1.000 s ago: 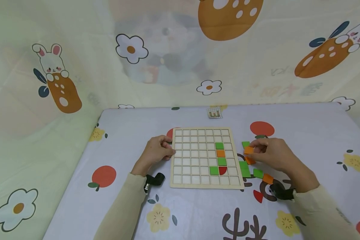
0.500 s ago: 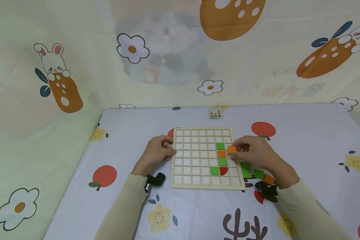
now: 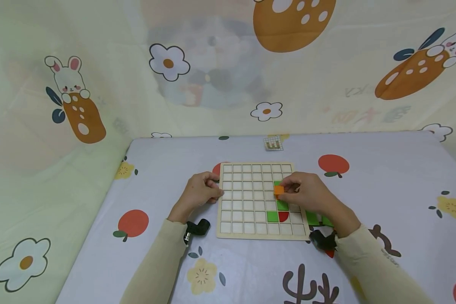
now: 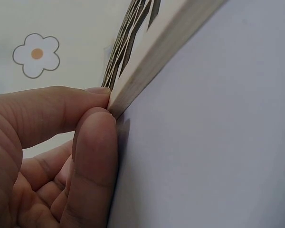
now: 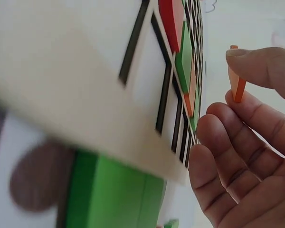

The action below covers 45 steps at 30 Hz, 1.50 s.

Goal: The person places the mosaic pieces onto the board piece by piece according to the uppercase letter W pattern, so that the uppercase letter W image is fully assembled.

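Observation:
A wooden grid board (image 3: pixel 237 236) lies on the table in the head view, with green squares (image 3: pixel 272 216), an orange square and a red quarter-round tile (image 3: pixel 283 216) set in its cells. At its left edge is my left hand (image 3: pixel 198 192); in the left wrist view, thumb and forefinger grip the board's rim (image 4: pixel 147 59). My right hand (image 3: pixel 308 192) pinches an orange square tile (image 3: pixel 279 190) between thumb and forefinger over the board's right part. The right wrist view shows that tile (image 5: pixel 236 76) held on edge, apart from the board, the other fingers loosely curled.
Loose green tiles (image 3: pixel 312 218) lie just right of the board, partly under the right forearm. A red tile (image 3: pixel 329 253) peeks out below the right wrist camera. Behind the board lies a small printed pattern card (image 3: pixel 273 143). A patterned cloth wall (image 3: pixel 213 118) rises beyond the table.
My right hand has carried the orange tile leftward from the loose tiles beside the board to above the coloured column of cells. The left hand has stayed at the board's left edge.

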Motion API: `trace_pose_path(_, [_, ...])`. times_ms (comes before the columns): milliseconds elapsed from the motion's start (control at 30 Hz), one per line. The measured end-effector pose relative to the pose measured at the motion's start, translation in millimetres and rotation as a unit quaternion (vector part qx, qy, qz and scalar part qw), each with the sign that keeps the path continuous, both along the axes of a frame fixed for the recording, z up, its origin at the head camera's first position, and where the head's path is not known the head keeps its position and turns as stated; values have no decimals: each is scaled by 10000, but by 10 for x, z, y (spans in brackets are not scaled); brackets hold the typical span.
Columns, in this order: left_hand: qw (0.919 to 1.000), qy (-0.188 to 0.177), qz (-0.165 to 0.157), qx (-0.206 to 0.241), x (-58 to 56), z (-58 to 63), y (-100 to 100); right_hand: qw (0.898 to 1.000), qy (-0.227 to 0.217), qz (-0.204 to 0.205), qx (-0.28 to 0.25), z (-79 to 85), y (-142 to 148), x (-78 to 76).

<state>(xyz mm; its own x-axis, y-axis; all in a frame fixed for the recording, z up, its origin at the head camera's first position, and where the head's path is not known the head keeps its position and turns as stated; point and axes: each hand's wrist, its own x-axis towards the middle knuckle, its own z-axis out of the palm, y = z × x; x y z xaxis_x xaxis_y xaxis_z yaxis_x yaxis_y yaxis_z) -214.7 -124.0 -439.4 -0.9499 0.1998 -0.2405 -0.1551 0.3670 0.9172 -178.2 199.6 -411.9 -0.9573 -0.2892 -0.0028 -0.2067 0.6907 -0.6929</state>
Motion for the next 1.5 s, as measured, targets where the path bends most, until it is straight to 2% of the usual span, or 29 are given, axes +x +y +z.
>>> trace_pose_path(367, [10000,30,-49,28,-12,-4,-1,9995,136,160,245,10,-182,-22])
trace_pose_path(633, [10000,13,-54,20,-23,-13,0,9988,-166,328,327,38,-279,-51])
trace_pose_path(833, [10000,7,-54,-3,-18,-16,-4,9980,-103,446,438,30,-353,-81])
trace_pose_path(1067, [9999,-42,-34,-92,-24,-25,-5,9978,-265,382,470,43,-415,-89])
trace_pose_path(1500, [10000,48,-54,-47,-7,-15,-5,9967,-45,578,565,6,-459,-99])
